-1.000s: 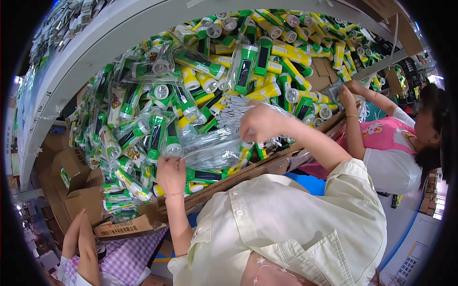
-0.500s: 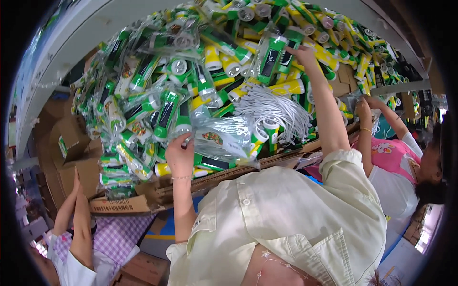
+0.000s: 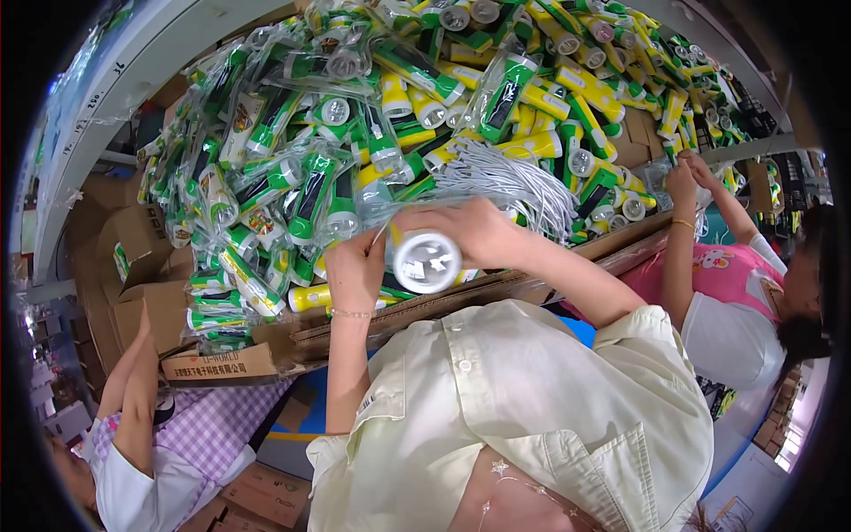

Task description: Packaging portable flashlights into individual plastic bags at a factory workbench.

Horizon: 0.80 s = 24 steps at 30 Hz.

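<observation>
My right hand (image 3: 483,232) grips a yellow flashlight (image 3: 427,261) whose round silver lens faces me. Right beside it on the left, my left hand (image 3: 355,268) pinches the edge of a clear plastic bag (image 3: 387,229). Both hands are held over the front edge of a cardboard-covered table (image 3: 417,306). Just behind my right hand lies a bundle of white cords (image 3: 514,182). A big heap of bagged green and yellow flashlights (image 3: 372,115) covers the table behind.
A person in a pink top (image 3: 736,301) on my right reaches both hands into the heap. Another person in a purple checked shirt (image 3: 177,443) at lower left lifts an arm toward the table. Open cardboard boxes (image 3: 133,257) stand at the left.
My right hand reached up into the heap, then came back down holding a flashlight, which is now at the bag in my left hand. The camera view also shifted.
</observation>
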### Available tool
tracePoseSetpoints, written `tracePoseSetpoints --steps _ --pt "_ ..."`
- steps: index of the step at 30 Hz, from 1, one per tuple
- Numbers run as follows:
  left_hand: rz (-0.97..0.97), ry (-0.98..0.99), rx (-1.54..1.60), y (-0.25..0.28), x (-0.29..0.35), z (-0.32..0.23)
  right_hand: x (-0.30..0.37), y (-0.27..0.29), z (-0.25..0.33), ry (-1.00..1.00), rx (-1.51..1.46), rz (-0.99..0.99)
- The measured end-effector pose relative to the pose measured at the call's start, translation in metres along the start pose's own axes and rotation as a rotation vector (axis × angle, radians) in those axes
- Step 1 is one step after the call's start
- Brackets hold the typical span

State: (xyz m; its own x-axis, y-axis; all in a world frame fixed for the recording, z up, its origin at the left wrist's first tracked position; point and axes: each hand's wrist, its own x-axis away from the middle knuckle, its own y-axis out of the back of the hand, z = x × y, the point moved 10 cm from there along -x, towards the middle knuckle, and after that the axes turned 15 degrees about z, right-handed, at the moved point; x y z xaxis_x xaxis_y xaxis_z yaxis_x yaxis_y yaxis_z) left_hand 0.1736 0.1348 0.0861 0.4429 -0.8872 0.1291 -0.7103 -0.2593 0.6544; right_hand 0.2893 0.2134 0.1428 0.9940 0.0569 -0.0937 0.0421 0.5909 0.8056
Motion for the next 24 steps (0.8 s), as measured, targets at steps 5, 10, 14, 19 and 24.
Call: tracePoseSetpoints --steps 5,10,14,19,24 --pt "-0.034 0.025 0.096 0.008 0.014 0.021 -0.010 -0.033 -0.021 -0.270 0.383 0.193" --pt "-0.002 0.063 0.047 -0.001 0.013 0.023 -0.019 -0.064 -0.011 -0.374 0.640 0.390" --pt "0.055 0.020 0.020 -0.015 0.009 -0.014 -0.027 -0.103 -0.040 -0.463 0.718 0.657" --pt "-0.027 0.073 0.063 -0.012 -0.001 0.031 -0.025 -0.038 -0.037 -0.323 0.357 0.296" --pt "0.085 0.185 0.250 -0.023 -0.006 0.044 0.058 0.029 -0.167 -0.933 0.502 0.180"
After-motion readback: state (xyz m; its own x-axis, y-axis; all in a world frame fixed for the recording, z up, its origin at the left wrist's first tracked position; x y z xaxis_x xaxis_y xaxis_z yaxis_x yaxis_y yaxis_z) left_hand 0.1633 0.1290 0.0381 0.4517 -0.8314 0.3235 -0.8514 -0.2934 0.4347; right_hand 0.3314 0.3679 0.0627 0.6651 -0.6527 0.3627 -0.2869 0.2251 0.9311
